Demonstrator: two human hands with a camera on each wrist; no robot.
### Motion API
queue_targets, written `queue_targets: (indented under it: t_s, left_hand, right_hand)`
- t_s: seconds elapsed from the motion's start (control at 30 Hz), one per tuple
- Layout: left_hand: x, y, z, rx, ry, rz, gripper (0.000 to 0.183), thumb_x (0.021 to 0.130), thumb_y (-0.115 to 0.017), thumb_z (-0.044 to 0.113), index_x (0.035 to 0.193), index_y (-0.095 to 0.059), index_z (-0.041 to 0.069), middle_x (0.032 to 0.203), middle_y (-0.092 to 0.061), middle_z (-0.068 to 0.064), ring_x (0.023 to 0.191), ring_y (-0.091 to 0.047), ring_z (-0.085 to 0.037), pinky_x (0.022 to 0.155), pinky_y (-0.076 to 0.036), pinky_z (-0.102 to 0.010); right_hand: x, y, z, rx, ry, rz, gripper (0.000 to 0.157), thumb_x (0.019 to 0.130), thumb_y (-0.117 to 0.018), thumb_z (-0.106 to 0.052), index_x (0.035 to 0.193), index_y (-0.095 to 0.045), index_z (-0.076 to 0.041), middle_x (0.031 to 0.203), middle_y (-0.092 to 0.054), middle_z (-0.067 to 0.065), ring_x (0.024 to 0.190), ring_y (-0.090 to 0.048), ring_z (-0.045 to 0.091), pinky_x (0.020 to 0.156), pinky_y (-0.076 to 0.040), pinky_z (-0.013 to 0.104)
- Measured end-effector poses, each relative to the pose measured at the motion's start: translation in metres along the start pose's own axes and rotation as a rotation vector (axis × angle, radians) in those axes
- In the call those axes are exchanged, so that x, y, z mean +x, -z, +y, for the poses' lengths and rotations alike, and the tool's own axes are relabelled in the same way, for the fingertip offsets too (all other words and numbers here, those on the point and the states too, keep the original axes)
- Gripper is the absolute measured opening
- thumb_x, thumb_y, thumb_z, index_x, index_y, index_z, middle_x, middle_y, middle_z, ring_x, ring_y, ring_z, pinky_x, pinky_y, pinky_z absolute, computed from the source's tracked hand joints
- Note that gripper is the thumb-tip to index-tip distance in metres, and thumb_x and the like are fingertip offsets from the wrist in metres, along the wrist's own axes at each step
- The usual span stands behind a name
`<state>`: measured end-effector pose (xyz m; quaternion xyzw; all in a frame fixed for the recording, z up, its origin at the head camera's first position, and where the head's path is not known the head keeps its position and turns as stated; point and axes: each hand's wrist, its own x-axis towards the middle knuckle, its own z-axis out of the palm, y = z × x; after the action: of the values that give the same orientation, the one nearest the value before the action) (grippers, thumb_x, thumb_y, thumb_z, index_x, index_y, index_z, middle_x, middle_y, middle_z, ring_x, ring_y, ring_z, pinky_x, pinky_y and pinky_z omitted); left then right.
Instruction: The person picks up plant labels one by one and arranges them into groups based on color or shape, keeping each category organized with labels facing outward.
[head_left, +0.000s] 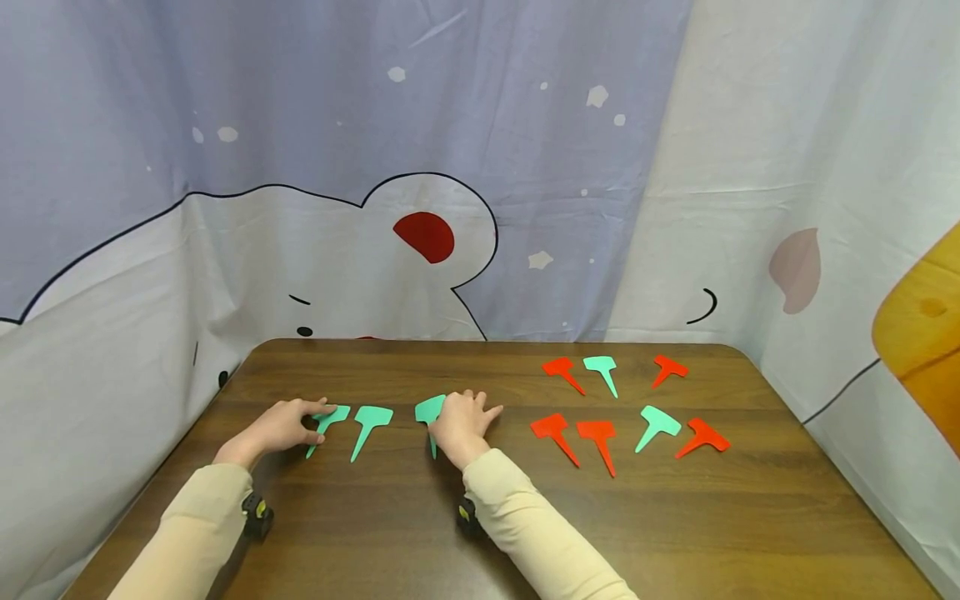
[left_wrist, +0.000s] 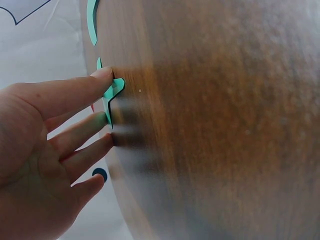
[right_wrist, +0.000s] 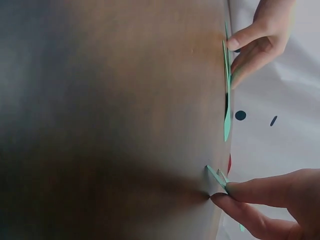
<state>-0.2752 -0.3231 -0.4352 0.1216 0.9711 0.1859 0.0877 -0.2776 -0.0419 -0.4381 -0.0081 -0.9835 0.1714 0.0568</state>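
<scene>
1. A person's two bare hands work over a brown wooden table [head_left: 360,542], whose near edge is cut off.
2. The left hand [head_left: 276,429] has its thumb and fingers apart, fairly straight, touching the leftmost green marker [head_left: 339,412], a flat T-shaped piece on the table. The fingertips hide part of its head.
3. Just right of that marker, a second green marker [head_left: 372,418] lies fully visible in the head view.
4. The right hand [head_left: 459,425] pinches a third green marker [head_left: 429,408] between thumb and forefinger. The back of the hand covers part of it from above; the right wrist view shows only thin slivers, seen nearly edge-on.
5. Farther right, five red markers [head_left: 597,432] and two loose green markers [head_left: 655,423] lie in two rough rows, all unobstructed.
6. Pale sleeves [head_left: 543,529] run out of frame at the bottom. A small black device [head_left: 257,515] sits at the left wrist; a similar one at the right is partly hidden.
7. Behind hangs a cartoon-printed curtain [head_left: 540,150], cropped by the frame.
</scene>
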Motion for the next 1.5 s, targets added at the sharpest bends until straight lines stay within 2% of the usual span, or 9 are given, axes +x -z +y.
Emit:
queue_targets:
  t_s: [0.37,0.63,0.83,1.07,1.27,1.5]
  left_hand:
    - [0.000,0.002,0.000,0.003,-0.002,0.002,0.058,0.080,-0.075,0.022,0.134,-0.055,0.008,0.143,-0.042,-0.021,0.130,-0.033,-0.053,0.097,-0.037,-0.063]
    - [0.001,-0.001,-0.002,0.003,-0.006,0.006,0.058,0.080,-0.075,0.023,0.133,-0.057,0.009,0.144,-0.042,-0.020,0.130,-0.034,-0.052,0.097,-0.039,-0.061]
    - [0.002,-0.001,-0.003,0.000,-0.006,0.008,0.059,0.079,-0.076,0.024,0.133,-0.057,0.009,0.144,-0.042,-0.020,0.130,-0.034,-0.052,0.098,-0.038,-0.061]
    - [0.001,-0.001,-0.003,0.007,-0.005,0.002,0.058,0.080,-0.075,0.022,0.133,-0.056,0.010,0.144,-0.042,-0.021,0.130,-0.034,-0.053,0.097,-0.038,-0.062]
    - [0.001,-0.001,-0.001,0.000,0.010,-0.006,0.059,0.080,-0.075,0.022,0.134,-0.055,0.009,0.144,-0.041,-0.021,0.130,-0.033,-0.053,0.097,-0.038,-0.063]
    - [-0.002,0.003,0.003,0.013,-0.007,-0.001,0.059,0.079,-0.076,0.023,0.133,-0.056,0.008,0.143,-0.043,-0.023,0.128,-0.035,-0.054,0.095,-0.039,-0.062]
  right_hand:
    - [-0.004,-0.004,-0.008,0.002,0.050,0.015,0.021,0.070,-0.076,-0.025,0.082,-0.071,-0.008,0.099,-0.065,0.010,0.112,-0.052,0.034,0.100,-0.028,0.071]
    - [-0.006,-0.007,-0.011,0.004,0.063,-0.003,0.026,0.071,-0.077,-0.027,0.088,-0.073,-0.008,0.112,-0.067,0.009,0.127,-0.049,0.030,0.102,-0.026,0.070]
    - [-0.007,-0.008,-0.012,0.010,0.058,-0.010,0.028,0.072,-0.077,-0.028,0.090,-0.073,-0.007,0.112,-0.067,0.009,0.128,-0.048,0.031,0.103,-0.025,0.070]
    - [-0.008,-0.009,-0.015,0.013,0.051,-0.005,0.024,0.072,-0.076,-0.028,0.084,-0.071,-0.008,0.103,-0.067,0.010,0.118,-0.051,0.030,0.102,-0.027,0.070]
    - [-0.008,-0.010,-0.018,0.015,0.058,-0.009,0.020,0.072,-0.075,-0.027,0.081,-0.071,-0.009,0.105,-0.066,0.009,0.117,-0.051,0.031,0.101,-0.026,0.071]
    - [-0.008,-0.012,-0.021,0.024,0.066,-0.013,0.015,0.073,-0.074,-0.024,0.070,-0.067,-0.011,0.105,-0.067,0.008,0.119,-0.052,0.030,0.101,-0.025,0.072]
